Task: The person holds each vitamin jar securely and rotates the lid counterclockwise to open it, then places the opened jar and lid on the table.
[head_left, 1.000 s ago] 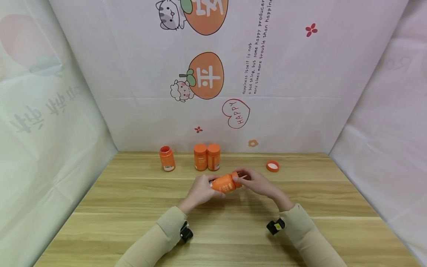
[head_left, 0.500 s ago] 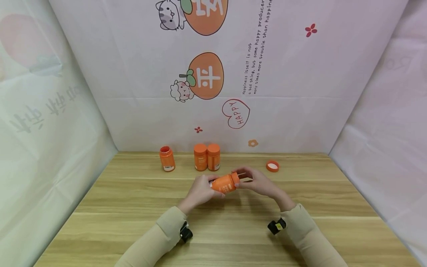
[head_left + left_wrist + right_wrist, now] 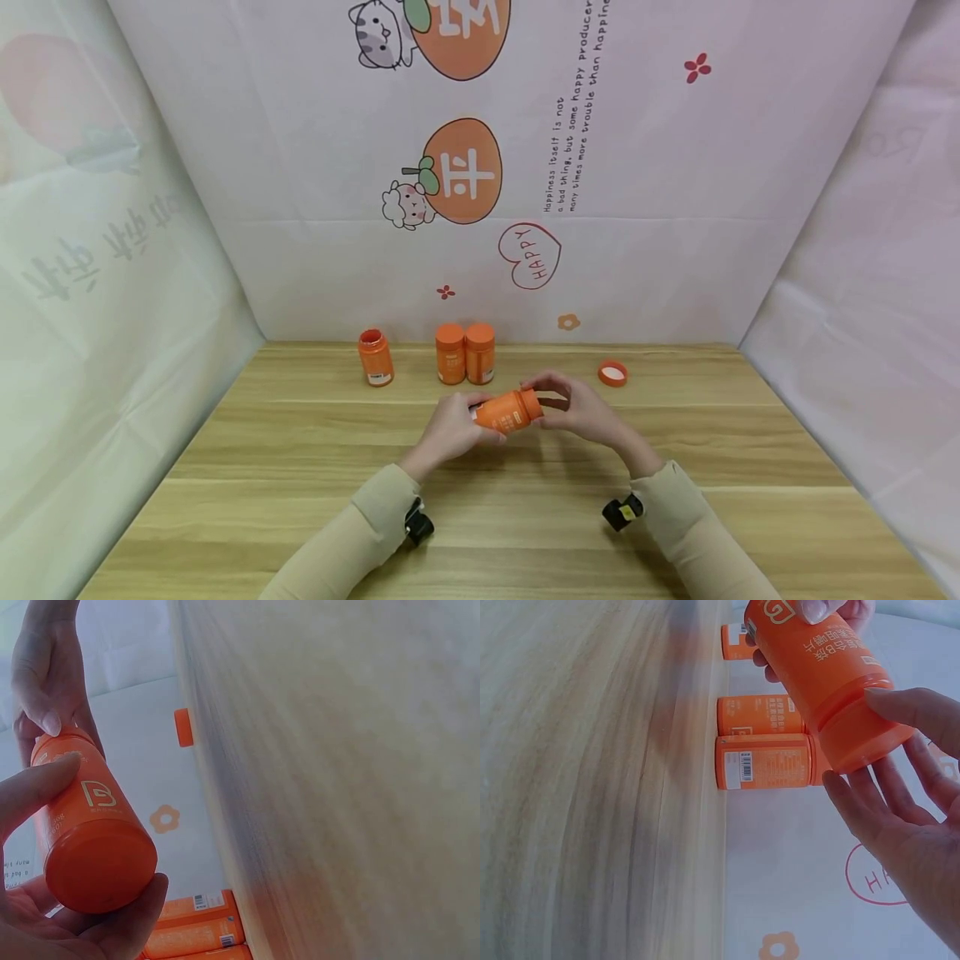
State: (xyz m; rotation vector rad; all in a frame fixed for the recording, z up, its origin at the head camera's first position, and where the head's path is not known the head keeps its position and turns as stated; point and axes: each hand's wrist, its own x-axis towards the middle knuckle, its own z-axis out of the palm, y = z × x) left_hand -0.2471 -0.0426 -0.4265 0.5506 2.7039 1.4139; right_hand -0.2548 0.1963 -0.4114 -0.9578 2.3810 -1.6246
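An orange plastic bottle [image 3: 502, 413] is held tilted above the table, its capped end toward the right. My left hand [image 3: 448, 432] grips its body, thumb along the near side, as the left wrist view also shows. At the other end my right hand [image 3: 585, 410] holds the orange screw cap [image 3: 862, 735], with the thumb on one side and fingertips on the other. The cap sits on the bottle's neck. Behind, an uncapped orange bottle [image 3: 377, 360] stands upright at the left, and a loose orange cap [image 3: 612, 373] shows its white inside at the right.
Two capped orange bottles [image 3: 451, 357] stand side by side at the back of the wooden table [image 3: 315, 450]. Behind them rises a white printed cloth [image 3: 645, 250], with white cloth at both sides too.
My right hand's thumb and fingers have shifted around the cap, uncovering more of it, and the hand sits slightly farther back. My left hand and the bottle stay nearly still.
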